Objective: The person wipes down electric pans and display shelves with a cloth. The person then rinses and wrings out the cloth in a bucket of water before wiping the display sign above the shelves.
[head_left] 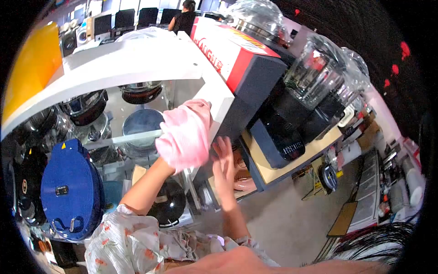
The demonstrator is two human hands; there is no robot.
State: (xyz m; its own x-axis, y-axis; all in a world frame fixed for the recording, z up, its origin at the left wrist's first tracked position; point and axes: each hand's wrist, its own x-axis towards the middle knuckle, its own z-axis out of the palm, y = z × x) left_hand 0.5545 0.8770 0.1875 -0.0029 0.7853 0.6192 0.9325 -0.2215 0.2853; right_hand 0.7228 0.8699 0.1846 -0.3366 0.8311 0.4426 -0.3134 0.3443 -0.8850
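The left hand (181,145) is wearing a pink cloth (192,122) draped over it, the fabric enclosing the fingers; how far they are closing beneath it cannot be told. The cloth is lying against the end upright (221,106) of a white shelving unit (132,61), above and left of the right hand (223,171). That right hand is holding nothing visible; its fingers are spreading, slightly blurred, and pointing upward just beside the lower cloth edge. Whether they are touching the upright cannot be told. A blue round appliance (70,189) is standing left of the left forearm. A red-and-white box (232,50) is sitting beyond both hands.
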